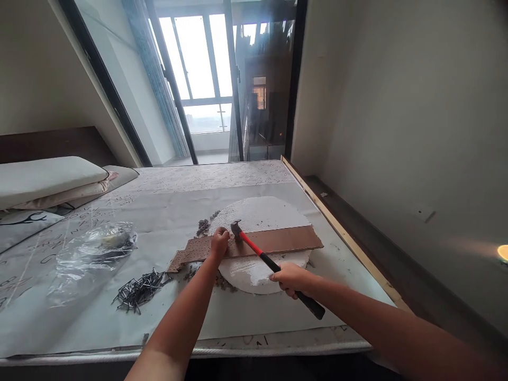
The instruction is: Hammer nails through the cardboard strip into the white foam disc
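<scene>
A long brown board (278,241) with many small holes lies across a round white foam disc (262,211) on a covered mattress. My left hand (219,242) is closed in a pinch on the board's left part, holding something too small to make out. My right hand (292,279) grips a hammer (265,257) with a red and black handle. The hammer's head rests on the board just right of my left fingers.
A pile of dark nails (138,287) lies left of the board. A clear plastic bag (95,248) sits further left. Pillows (47,180) are at the far left. A wooden strip (341,233) edges the bed on the right, with floor and wall beyond.
</scene>
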A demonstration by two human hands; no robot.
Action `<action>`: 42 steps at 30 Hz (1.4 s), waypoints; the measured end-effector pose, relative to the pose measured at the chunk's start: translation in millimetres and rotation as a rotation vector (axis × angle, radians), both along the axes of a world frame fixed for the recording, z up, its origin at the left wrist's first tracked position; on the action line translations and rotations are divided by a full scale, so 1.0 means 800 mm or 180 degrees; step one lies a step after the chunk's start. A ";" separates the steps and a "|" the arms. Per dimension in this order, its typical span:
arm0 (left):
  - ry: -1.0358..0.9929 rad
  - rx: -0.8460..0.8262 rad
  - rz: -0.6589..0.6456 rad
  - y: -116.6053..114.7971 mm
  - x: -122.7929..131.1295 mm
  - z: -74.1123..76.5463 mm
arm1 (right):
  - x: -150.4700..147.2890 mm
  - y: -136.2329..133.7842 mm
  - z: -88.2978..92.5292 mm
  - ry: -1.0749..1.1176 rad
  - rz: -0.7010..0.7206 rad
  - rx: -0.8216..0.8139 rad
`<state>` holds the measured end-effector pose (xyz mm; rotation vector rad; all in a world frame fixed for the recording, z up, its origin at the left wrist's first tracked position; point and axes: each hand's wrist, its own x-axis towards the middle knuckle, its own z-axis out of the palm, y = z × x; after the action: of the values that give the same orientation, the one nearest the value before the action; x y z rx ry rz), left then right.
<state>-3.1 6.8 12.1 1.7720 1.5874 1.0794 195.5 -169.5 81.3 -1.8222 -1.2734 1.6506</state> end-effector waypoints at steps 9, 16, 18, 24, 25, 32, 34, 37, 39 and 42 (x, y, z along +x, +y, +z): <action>-0.1094 -0.0131 -0.0308 -0.014 -0.036 0.033 | -0.002 -0.044 -0.008 0.0661 -0.0222 0.0219; 0.0768 -0.0075 0.0221 -0.118 -0.159 0.002 | -0.013 -0.136 -0.068 0.1386 -0.0339 0.0194; 0.1486 -0.0395 0.0022 -0.142 -0.179 -0.022 | -0.016 -0.153 -0.078 0.1458 -0.0362 0.0174; 0.2510 -0.1078 0.0031 -0.152 -0.193 -0.070 | -0.014 -0.177 -0.077 0.1573 -0.0385 0.0226; 0.2568 -0.1157 0.0093 -0.150 -0.192 -0.072 | -0.012 -0.179 -0.076 0.1582 -0.0378 0.0237; 0.2861 -0.1184 0.0135 -0.142 -0.185 -0.062 | 0.000 -0.190 -0.074 0.1488 -0.0536 0.0241; 0.2885 -0.1065 0.0145 -0.143 -0.184 -0.057 | 0.003 -0.191 -0.074 0.1458 -0.0615 0.0207; 0.2699 -0.0805 0.0239 -0.143 -0.182 -0.048 | 0.007 -0.193 -0.075 0.1465 -0.0627 0.0180; 0.2228 -0.0785 0.0244 -0.142 -0.178 -0.039 | 0.011 -0.194 -0.076 0.1453 -0.0616 0.0202; 0.1048 -0.1030 0.0114 -0.135 -0.165 -0.022 | 0.016 -0.196 -0.076 0.1462 -0.0650 0.0255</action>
<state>-135.4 -101.2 -5.8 1.7632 1.8697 0.5208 208.1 -326.0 20.1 -1.3647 -0.9076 1.7401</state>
